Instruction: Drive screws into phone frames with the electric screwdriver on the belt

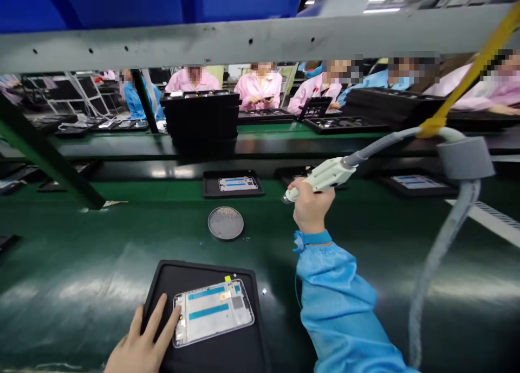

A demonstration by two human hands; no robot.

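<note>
My right hand (pixel 312 209) is wrapped round a pale electric screwdriver (pixel 332 173), held above the green bench with its tip pointing left. A thick grey sleeved cable (pixel 385 142) runs from its back end. Fingers spread, my left hand (pixel 142 338) lies on the left side of a black tray (pixel 182 274). Its fingertips touch the near-left edge of a silver phone frame (pixel 215 320), which rests tilted in the tray and carries blue strips and a yellow tab. Beyond the tray is a round grey dish (pixel 226 233) with tiny bits in it, too small to make out.
Further black trays with phone frames (pixel 238 184) stand along the green bench's (pixel 122 237) far side. A green post (pixel 52 156) slants at left, and a grey beam (pixel 203 50) crosses overhead. A yellow strap (pixel 467 85) holds up the cable. Co-workers sit opposite.
</note>
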